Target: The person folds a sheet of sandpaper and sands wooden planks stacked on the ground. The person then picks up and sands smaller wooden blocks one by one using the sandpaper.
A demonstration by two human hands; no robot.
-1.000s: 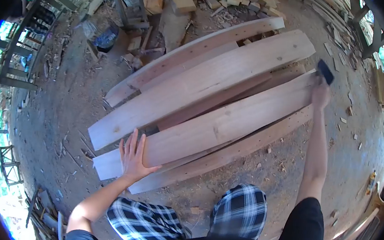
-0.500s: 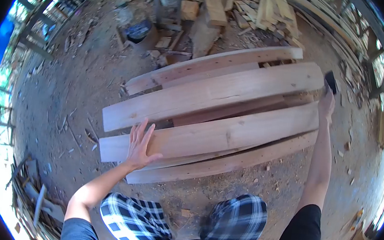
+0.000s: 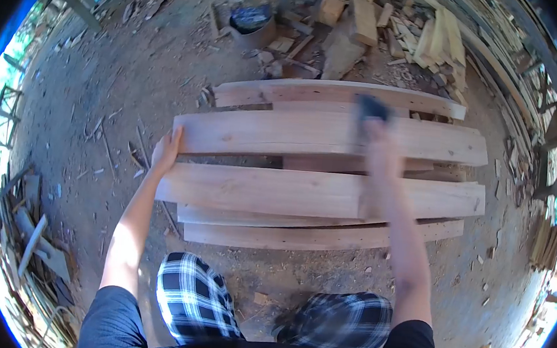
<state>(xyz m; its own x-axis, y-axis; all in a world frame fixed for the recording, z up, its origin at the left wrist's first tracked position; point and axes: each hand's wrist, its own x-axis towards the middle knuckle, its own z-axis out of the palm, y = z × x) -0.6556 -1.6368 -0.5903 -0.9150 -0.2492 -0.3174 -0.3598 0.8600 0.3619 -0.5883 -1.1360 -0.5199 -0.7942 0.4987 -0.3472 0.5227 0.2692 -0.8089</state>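
Pale, freshly cut timber makes up the stack: the wide plank (image 3: 328, 135) second from the far side is gripped at its left end by the left hand (image 3: 165, 151), the fingers curled over the end edge. A second ago that hand lay flat and open on a nearer plank, so it has been moved farther and to the left and is now closed on wood. The right hand (image 3: 377, 139) is blurred with motion; its grip is closed round a dark block (image 3: 370, 108), which is pressed on the far part of the same plank. Earlier the block was held out past the right ends of the boards; it has since been brought in towards the middle, so the work appears to have shifted onto this board's face. Nearer lies another wide plank (image 3: 277, 190), with narrower boards beneath. Everything rests on the dirt floor (image 3: 100, 92). Offcuts (image 3: 365, 16) and a dark bucket (image 3: 251, 20) are seen at the far side.
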